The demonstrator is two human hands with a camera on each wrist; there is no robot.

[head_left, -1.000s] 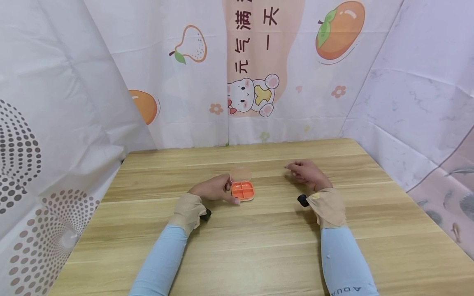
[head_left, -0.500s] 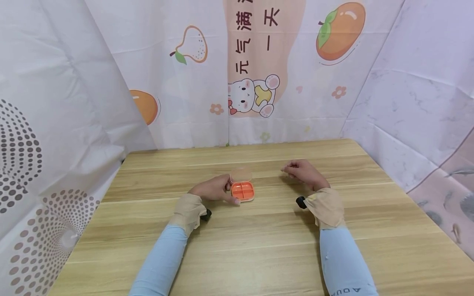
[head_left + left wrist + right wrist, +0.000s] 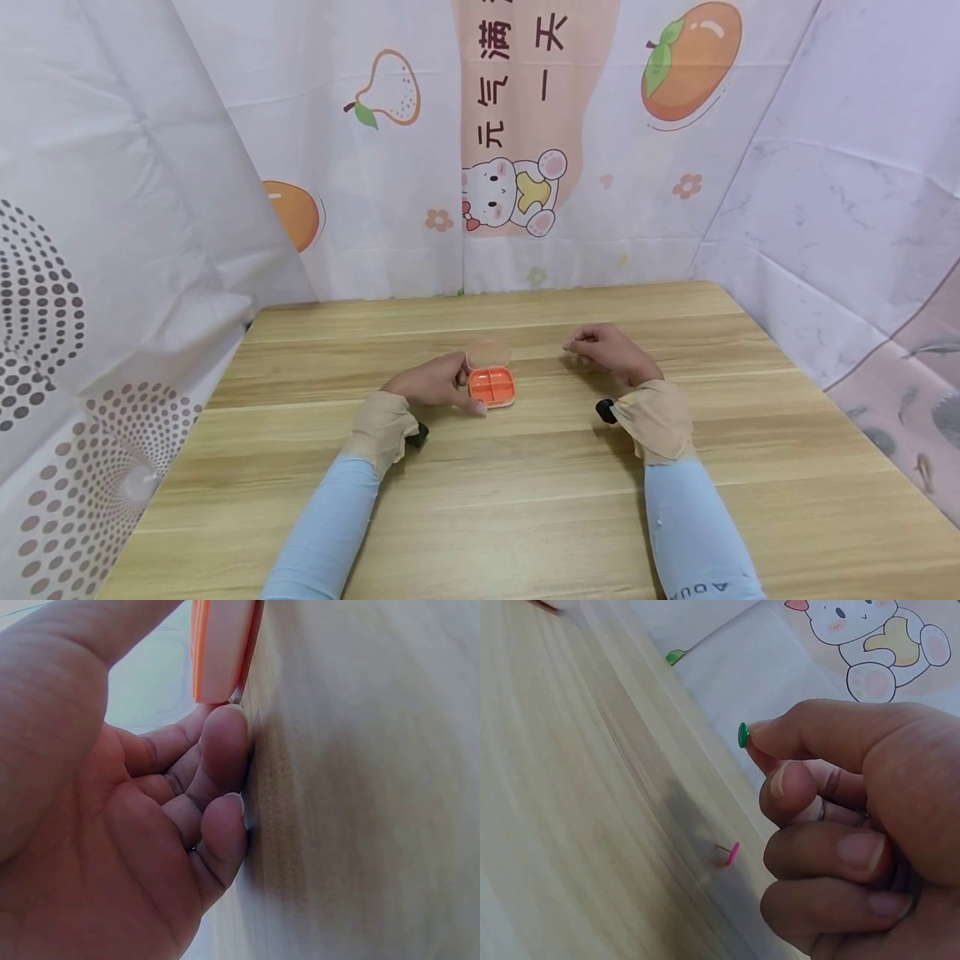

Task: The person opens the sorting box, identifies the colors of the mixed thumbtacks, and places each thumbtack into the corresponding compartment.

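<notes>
A small orange pill box with four-way dividers lies on the table, its clear lid swung back. My left hand grips it at its left side, thumb along the near edge and fingers curled behind. The left wrist view shows the box's pale side close above the curled fingers. To the right, my right hand pinches a green thumbtack between thumb and forefinger, the other fingers folded in. Below that hand, a pink thumbtack lies on the table with its pin sticking out sideways.
The wood-grain table ends at a printed curtain along its back edge. Pale cloths hang at the left and right sides. Bare tabletop separates the pill box from the right hand.
My right hand has shifted a little to the left, toward the pill box. The left hand and the box stay where they were.
</notes>
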